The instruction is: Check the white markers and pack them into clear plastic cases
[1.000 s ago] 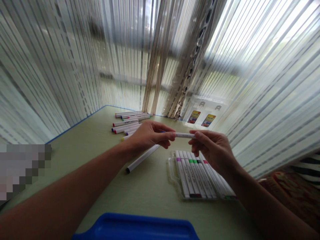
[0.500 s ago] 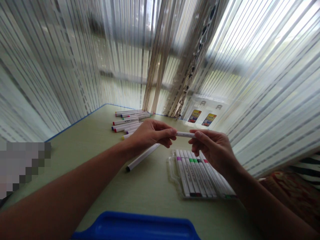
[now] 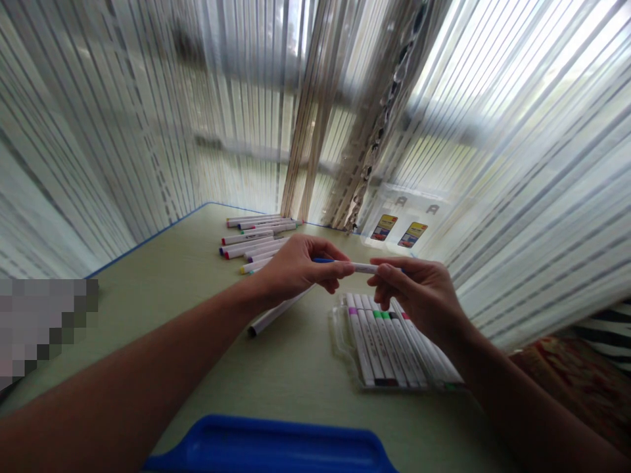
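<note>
Between both hands, a white marker pen (image 3: 365, 268) with a blue end is held level above the table. My left hand (image 3: 315, 264) pinches its left part, where the blue shows between thumb and fingers. On the other end, my right hand (image 3: 419, 286) closes with thumb and fingertips. Under my right hand lies a clear plastic case (image 3: 340, 332) with a row of white markers (image 3: 392, 348) in it, some with purple, green, black or red bands. A single marker with a black end (image 3: 276, 312) lies beneath my left wrist.
Several loose markers (image 3: 256, 246) lie at the back left of the green table (image 3: 197, 335). A clear lid with two labels (image 3: 398, 230) leans on the curtain (image 3: 236, 98) behind. A blue tray (image 3: 286, 450) sits at the near edge. Patterned cloth (image 3: 572, 374) is at right.
My fingers have shifted on the marker, and its blue end now shows in my left hand. Both hands stay at almost the same place.
</note>
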The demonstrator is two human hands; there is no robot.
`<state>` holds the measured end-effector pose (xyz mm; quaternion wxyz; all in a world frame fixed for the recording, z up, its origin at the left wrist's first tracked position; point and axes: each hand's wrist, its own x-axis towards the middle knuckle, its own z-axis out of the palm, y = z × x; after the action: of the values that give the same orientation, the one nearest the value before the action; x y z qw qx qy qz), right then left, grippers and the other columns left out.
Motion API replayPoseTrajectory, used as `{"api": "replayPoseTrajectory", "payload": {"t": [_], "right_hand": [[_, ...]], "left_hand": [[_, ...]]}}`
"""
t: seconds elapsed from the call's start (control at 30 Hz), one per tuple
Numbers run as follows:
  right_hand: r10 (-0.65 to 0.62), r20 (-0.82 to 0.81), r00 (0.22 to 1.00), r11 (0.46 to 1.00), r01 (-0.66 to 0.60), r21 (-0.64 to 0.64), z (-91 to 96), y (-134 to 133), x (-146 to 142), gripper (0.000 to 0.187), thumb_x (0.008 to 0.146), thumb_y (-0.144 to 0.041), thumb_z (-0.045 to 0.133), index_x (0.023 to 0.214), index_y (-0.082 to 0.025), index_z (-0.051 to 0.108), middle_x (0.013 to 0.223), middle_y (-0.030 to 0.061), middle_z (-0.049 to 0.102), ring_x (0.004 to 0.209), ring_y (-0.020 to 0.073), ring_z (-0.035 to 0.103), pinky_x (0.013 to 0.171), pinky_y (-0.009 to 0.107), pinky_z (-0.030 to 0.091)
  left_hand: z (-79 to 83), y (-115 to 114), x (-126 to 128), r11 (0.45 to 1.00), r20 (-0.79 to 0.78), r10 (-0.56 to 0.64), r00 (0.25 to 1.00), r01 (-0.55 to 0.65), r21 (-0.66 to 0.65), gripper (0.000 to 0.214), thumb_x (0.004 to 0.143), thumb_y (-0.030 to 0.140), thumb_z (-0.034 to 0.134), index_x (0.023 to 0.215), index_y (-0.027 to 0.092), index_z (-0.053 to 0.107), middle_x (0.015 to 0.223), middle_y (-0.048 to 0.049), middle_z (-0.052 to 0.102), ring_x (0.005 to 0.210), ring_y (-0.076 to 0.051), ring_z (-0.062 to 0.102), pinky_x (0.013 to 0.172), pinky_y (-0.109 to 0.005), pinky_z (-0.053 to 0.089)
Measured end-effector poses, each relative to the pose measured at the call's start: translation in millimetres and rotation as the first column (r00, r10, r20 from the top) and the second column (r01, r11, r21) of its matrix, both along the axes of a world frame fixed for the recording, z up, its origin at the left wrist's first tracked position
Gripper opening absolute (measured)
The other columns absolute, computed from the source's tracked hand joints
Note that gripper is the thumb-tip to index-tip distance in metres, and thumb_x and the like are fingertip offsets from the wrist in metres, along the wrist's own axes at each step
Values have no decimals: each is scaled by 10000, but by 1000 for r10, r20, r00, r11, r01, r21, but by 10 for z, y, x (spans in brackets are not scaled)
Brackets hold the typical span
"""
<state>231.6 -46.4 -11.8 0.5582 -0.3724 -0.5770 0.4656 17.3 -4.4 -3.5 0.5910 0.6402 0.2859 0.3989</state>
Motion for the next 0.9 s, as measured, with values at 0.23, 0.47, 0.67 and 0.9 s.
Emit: {"api": "replayPoseTrajectory", "payload": {"t": [0.23, 0.47, 0.67, 0.9], "right_hand": [[-2, 47, 999, 1000, 1, 24, -6, -8, -4, 138, 774, -236, 829, 896, -178, 801, 658, 54, 748, 464, 140, 681, 406, 204, 554], [-54, 176, 983, 996, 41, 78, 17, -33, -36, 188, 733, -281, 861, 826, -148, 765, 606, 42, 726, 459, 130, 668, 417, 189, 548], [-75, 220, 973, 994, 56, 89, 34, -55, -48, 279, 657, -323, 907, 766, -139, 728, 544, 30, 694, 434, 125, 638, 413, 191, 523], [-78, 253, 964, 994, 57, 88, 58, -66, -65, 295, 653, -346, 908, 745, -140, 718, 521, 11, 672, 427, 112, 622, 401, 172, 498]], "left_hand": [[15, -26, 8, 1000, -3, -23, 1000, 23, -8, 219, 742, 241, 817, 781, 72, 684, 625, -36, 667, 539, -122, 641, 540, -240, 532], [-34, -19, 31, 995, -48, -61, 997, 64, 73, 255, 772, 282, 798, 901, 66, 757, 648, -41, 687, 543, -99, 626, 528, -209, 501], [-38, -52, 80, 989, -81, -77, 994, 87, 120, 332, 757, 346, 812, 922, 61, 771, 670, -64, 710, 544, -106, 622, 522, -213, 492], [-59, -38, 79, 986, -87, -97, 992, 107, 128, 325, 768, 363, 802, 925, 79, 788, 650, -53, 708, 547, -96, 615, 529, -199, 488]]}}
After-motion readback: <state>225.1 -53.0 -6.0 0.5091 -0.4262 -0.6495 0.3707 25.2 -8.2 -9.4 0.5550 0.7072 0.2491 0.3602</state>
